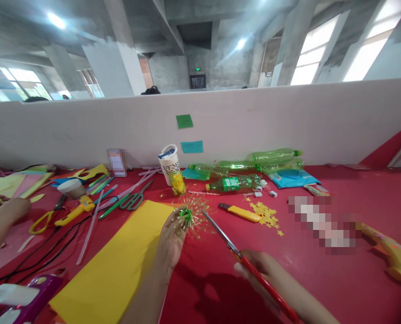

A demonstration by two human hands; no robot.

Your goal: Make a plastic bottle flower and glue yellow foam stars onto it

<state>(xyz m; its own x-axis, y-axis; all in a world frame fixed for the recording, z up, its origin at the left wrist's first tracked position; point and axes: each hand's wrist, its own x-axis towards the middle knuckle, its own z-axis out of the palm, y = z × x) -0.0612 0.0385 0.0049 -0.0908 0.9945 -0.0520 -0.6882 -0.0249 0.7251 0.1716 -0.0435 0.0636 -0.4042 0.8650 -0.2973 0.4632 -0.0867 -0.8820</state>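
My left hand (171, 240) pinches a cut green plastic bottle top (186, 215) at its neck. Thin clear-green strips fan out from it like a flower. In my right hand (259, 270) is a pair of scissors (223, 237) with red handles. The blades look nearly closed and point up and left, their tip beside the strips. Under my left forearm lies a yellow paper sheet (119, 256). Beyond the hands, a yellow utility knife (244, 213) rests beside a scatter of yellow paper stars (266, 215).
Several green bottles (234, 183) lie along the white partition (288, 117), near a paper cup (169, 164). A glue gun (391, 252) is at right, another (75, 210) at left by grey scissors (134, 198). A purple power strip (34, 299) trails cables. Another person's hand (9, 215) is at far left.
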